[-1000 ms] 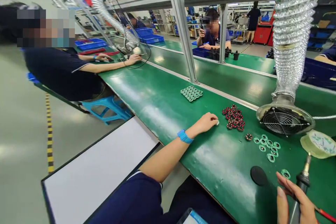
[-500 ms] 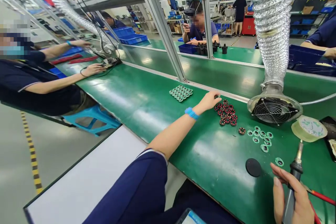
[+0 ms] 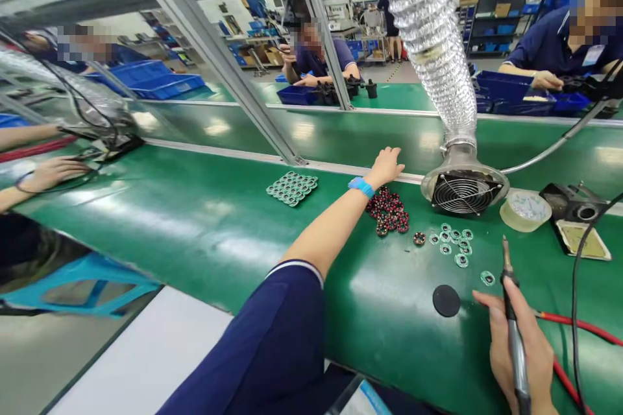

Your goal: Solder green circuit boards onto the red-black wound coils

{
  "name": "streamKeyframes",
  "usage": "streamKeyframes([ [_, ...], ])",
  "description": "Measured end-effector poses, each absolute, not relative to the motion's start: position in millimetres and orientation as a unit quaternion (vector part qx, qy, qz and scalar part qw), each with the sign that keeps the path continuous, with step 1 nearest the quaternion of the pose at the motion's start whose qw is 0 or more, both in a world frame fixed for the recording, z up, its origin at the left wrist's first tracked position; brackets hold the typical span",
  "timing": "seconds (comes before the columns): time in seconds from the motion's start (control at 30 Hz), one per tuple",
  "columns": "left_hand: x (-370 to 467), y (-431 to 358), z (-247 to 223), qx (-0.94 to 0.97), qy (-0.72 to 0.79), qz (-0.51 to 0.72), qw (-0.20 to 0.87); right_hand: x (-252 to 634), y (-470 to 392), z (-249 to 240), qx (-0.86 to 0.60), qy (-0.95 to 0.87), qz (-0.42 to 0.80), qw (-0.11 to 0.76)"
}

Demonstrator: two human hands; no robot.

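Observation:
My left hand (image 3: 386, 166) reaches over the far side of the green table, just behind a pile of red and black coil parts (image 3: 389, 211); its fingers are spread and hold nothing visible. In my right hand (image 3: 523, 343) is a soldering iron (image 3: 514, 331), its tip pointing away from me. Left of that hand lies a black disc (image 3: 446, 301). Small round green boards (image 3: 455, 235) lie scattered beyond, near one single coil part (image 3: 419, 238). A panel of joined round boards (image 3: 292, 188) rests left of my forearm.
A fan on a silver duct (image 3: 463, 193) stands at the back, beside a tape roll (image 3: 525, 210) and an iron stand (image 3: 574, 202). Red-handled pliers (image 3: 579, 324) lie at right. A co-worker's hand (image 3: 58, 172) is at far left; others sit across.
The view has turned right, so things sit further left. My left hand has moved beyond the coil pile and its fingers have spread. My right hand still holds the iron, now more upright.

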State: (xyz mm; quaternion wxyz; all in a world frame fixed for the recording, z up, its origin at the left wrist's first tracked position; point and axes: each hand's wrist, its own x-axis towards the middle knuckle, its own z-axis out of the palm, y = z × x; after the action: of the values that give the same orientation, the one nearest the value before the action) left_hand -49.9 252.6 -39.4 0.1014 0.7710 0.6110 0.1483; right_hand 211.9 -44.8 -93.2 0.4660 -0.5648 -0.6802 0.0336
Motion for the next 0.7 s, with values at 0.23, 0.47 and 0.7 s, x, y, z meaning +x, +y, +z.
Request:
streamKeyframes([
  [0.23,-30.5,119.8,-40.6,0.883,0.432,0.063,0.173,210.2,-48.6,-101.9,-0.551,-0.604,0.165,0.551],
  [0.47,-8.0,83.0,-52.5,0.888,0.429,0.063,0.153,210.0,-44.4,-92.2,-0.528,-0.698,0.125,0.467],
  [0.7,3.4,25.5,-28.8,0.904,0.233,0.187,0.306,193.0,-46.6,-80.2,-0.497,-0.682,0.259,0.469],
])
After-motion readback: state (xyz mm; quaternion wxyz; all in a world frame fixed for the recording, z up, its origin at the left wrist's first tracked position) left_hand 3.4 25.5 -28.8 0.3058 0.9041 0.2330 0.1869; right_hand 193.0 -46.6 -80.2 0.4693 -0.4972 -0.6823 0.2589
